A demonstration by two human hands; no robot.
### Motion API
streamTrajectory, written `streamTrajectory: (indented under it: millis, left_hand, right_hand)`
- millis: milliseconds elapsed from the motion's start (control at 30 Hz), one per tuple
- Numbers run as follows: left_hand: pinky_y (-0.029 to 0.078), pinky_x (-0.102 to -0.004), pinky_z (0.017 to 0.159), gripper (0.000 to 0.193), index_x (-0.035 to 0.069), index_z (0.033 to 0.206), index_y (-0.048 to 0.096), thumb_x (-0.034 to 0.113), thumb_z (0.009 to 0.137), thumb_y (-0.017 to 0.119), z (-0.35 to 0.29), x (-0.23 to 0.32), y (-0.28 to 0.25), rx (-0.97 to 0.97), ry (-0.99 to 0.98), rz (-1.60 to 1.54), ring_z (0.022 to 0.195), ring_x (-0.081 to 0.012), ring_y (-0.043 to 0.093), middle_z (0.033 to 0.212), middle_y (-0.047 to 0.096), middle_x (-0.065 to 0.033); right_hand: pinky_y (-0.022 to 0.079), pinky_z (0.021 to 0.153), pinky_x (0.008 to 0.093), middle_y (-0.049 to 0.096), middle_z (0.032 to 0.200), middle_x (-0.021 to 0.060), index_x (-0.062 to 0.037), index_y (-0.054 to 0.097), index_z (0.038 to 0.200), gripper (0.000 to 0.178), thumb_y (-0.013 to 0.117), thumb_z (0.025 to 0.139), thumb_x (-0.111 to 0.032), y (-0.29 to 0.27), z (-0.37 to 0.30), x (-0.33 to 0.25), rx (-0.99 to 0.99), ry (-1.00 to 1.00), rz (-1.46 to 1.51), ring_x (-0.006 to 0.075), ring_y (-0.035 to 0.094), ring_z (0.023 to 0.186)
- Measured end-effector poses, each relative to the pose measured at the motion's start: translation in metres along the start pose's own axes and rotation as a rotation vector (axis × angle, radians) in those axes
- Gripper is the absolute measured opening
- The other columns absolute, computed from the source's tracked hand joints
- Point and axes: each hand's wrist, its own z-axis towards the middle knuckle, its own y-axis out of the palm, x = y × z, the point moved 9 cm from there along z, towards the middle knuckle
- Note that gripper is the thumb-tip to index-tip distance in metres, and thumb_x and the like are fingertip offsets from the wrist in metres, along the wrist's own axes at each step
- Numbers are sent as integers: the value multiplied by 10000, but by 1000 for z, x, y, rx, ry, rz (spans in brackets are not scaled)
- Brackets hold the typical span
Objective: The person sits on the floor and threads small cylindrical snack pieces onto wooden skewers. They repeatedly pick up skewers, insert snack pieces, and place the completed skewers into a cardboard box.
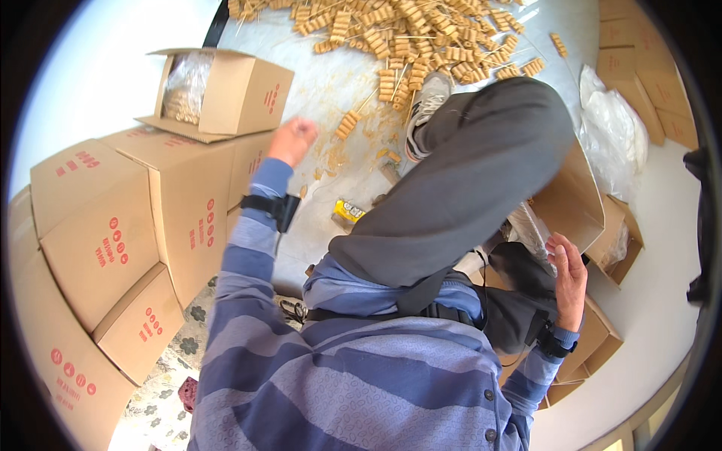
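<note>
My left hand (295, 140) is raised at the left, just off the corner of an open cardboard box (252, 94); its fingers are curled in and nothing shows in them. That box holds a clear plastic bag (188, 83) with brown food in it. Low at the right, my right hand (569, 278) has its fingers apart, slightly bent, beside a cardboard box (575, 188) with clear plastic (532, 229) at its opening. Whether the fingers touch the plastic is hard to make out. A large pile of brown ridged spiral food pieces on sticks (406, 37) lies ahead on the pale surface.
Closed cardboard boxes (98, 233) are stacked at the left. More boxes (620, 68) and a white plastic bag (613, 128) stand at the far right. My raised leg (466, 173) crosses the middle, its shoe (429, 113) against the pile. A yellow packet (347, 213) lies near the knee.
</note>
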Motion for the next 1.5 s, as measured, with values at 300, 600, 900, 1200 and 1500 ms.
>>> streamTrajectory:
  millis: [300,600,900,1200,1500]
  left_hand:
    - [501,-417,947,488,25,1175,628,283,793,789,12,-137,90,121,-130,298,1117,-331,607,1173,627,-187]
    - [505,-446,942,523,13,1130,586,316,761,799,104,-78,151,-27,-180,458,1120,-388,603,1223,595,-217]
    - [514,-414,855,392,27,1115,609,189,795,766,52,-11,58,152,119,277,978,-349,615,1076,600,-181]
    - [509,-380,869,457,93,1233,591,106,803,742,-20,275,-24,222,976,218,1030,-314,605,1127,591,-109]
    - [493,-412,910,477,72,1228,589,175,805,785,-8,235,3,341,884,16,1047,-345,599,1133,593,-137]
  right_hand:
    - [489,965,323,688,1131,72,-16,630,1267,337,544,1046,-256,33,21,-82,2,-33,-279,182,631,1103]
    - [503,927,308,701,1088,97,-3,648,1196,229,587,1013,-127,37,16,-96,5,25,-386,172,647,1021]
    - [473,1007,341,644,1277,142,11,632,1248,275,588,978,-11,25,31,-240,414,-592,-591,224,605,1174]
    - [377,1111,383,600,1333,66,-135,601,1311,469,720,858,-108,195,79,-331,179,-1093,-1496,229,528,1285]
    - [505,687,433,611,801,123,-77,568,1024,143,543,889,-39,173,101,-301,31,-904,-1349,336,645,769]
